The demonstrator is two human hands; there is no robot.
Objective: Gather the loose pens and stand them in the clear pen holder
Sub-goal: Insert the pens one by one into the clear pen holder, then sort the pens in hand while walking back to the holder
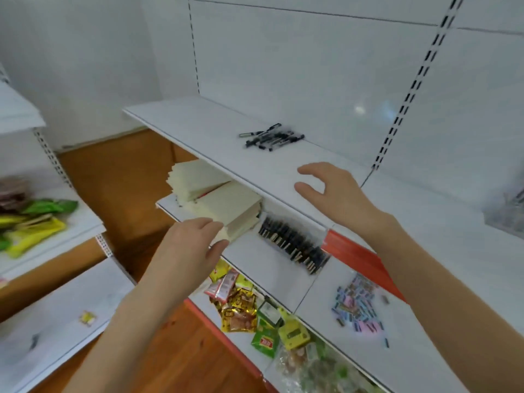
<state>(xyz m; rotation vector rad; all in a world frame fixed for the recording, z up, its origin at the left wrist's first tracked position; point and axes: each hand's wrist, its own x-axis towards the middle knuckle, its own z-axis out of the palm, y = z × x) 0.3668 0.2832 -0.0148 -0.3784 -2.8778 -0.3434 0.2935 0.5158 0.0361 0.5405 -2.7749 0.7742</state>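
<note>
Several loose black pens (271, 137) lie in a heap on the upper white shelf (215, 137), close to the back panel. My right hand (331, 191) hovers over the shelf's front part, fingers spread and empty, a short way in front of the pens. My left hand (190, 245) is lower, near the front of the shelf below, fingers loosely curled with nothing in them. At the far right edge a clear pen holder (507, 211) with dark pens inside shows, blurred and cut off by the frame.
On the lower shelf sit stacks of cream notebooks (218, 199), a row of black pens (295, 245) and small coloured erasers (357, 307). Snack packets (249, 310) fill the bottom shelf. Another shelf unit with green packets (37, 219) stands left, over a wooden floor (127, 188).
</note>
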